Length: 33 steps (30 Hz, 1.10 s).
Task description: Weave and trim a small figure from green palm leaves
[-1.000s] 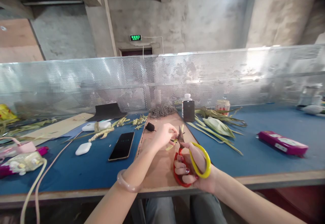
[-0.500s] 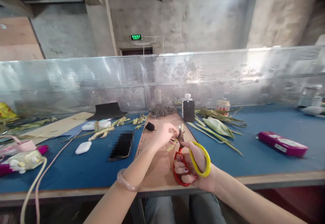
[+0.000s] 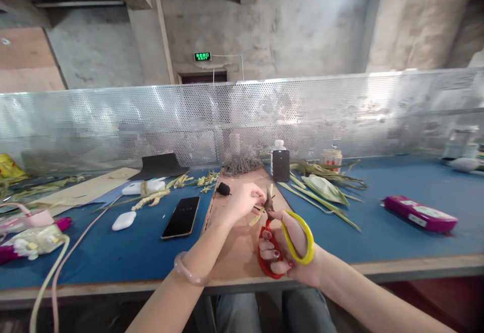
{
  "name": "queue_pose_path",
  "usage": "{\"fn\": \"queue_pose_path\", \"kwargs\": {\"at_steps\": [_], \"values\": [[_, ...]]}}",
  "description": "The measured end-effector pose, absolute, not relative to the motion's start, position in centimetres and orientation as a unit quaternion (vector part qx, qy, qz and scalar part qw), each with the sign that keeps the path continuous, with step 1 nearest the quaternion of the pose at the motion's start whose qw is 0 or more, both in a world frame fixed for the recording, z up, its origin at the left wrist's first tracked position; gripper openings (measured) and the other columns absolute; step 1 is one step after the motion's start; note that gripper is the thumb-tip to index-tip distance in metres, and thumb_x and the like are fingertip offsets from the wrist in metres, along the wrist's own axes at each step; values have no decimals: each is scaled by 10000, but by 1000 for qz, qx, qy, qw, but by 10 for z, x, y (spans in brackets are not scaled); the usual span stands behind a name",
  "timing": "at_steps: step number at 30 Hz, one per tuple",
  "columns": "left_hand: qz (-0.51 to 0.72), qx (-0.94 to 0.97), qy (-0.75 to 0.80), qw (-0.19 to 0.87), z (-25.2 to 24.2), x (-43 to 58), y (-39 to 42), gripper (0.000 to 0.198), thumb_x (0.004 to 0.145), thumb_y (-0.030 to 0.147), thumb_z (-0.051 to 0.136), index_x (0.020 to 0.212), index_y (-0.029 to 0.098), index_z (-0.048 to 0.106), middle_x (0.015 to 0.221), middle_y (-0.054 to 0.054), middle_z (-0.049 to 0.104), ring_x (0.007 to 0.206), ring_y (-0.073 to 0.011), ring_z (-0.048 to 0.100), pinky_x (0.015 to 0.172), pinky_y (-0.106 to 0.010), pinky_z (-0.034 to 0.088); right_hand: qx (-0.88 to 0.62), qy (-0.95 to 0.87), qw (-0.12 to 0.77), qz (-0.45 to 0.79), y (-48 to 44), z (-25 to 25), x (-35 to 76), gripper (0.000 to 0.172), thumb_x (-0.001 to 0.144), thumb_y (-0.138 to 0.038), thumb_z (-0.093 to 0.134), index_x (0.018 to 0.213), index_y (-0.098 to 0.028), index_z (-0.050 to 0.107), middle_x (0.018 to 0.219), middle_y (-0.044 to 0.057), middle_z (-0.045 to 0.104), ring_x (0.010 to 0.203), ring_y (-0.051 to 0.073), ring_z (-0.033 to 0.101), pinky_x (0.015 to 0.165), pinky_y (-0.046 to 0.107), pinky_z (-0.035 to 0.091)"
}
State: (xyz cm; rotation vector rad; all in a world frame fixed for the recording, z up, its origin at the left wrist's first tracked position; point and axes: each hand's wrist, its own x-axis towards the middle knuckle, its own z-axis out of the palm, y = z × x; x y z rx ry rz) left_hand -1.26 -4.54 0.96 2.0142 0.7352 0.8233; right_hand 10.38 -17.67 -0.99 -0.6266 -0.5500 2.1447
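My right hand point(image 3: 297, 242) grips a pair of scissors point(image 3: 269, 209), with the thumb through the yellow loop and the fingers around the red one. The blades point up and away from me, right beside the fingertips of my left hand point(image 3: 246, 201). Those fingers are pinched together on a thin pale-yellow strip point(image 3: 257, 218) that hangs below them; part of it is hidden. Both hands are above a brown board point(image 3: 238, 252). A small black ball of thread point(image 3: 224, 188) lies on the board, left of my left hand.
Grey tangled cord point(image 3: 242, 165) lies at the board's far end. Long green leaves point(image 3: 325, 192) and a purple pack point(image 3: 419, 214) are on the right. To the left are a phone point(image 3: 181, 217), a white case point(image 3: 124, 220) and cables. A perforated metal screen point(image 3: 242, 111) stands behind.
Both hands stay in nearly the same place, with the scissors and strip barely shifted. The phone's screen shows plainly now, where it was blurred out before.
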Motion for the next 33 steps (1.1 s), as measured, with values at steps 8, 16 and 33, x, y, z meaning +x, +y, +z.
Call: {"fn": "queue_pose_path", "kwargs": {"at_steps": [8,16,33], "values": [[332,799,283,414,9,-14,-43,72,746,210,615,757,141,629,875,-80,653,762,-196,652,497,-256,554,-281,-216,413,839,-179,-3,99,339,768,-455,426,585,-178,359,520,-52,263,421,53,218,344,129,73],[346,791,284,417,18,-14,-50,33,738,153,596,718,137,617,832,-65,639,751,-204,656,514,-296,571,-286,-242,408,833,-174,-7,104,365,755,-503,454,617,-170,401,557,-44,298,438,55,254,347,134,93],[353,827,271,343,25,-16,-46,40,709,160,591,699,135,620,906,-61,656,752,-153,621,590,-236,504,-303,-256,395,829,-168,-9,113,345,759,-475,463,604,-182,367,535,-47,300,419,53,246,340,129,69]]}}
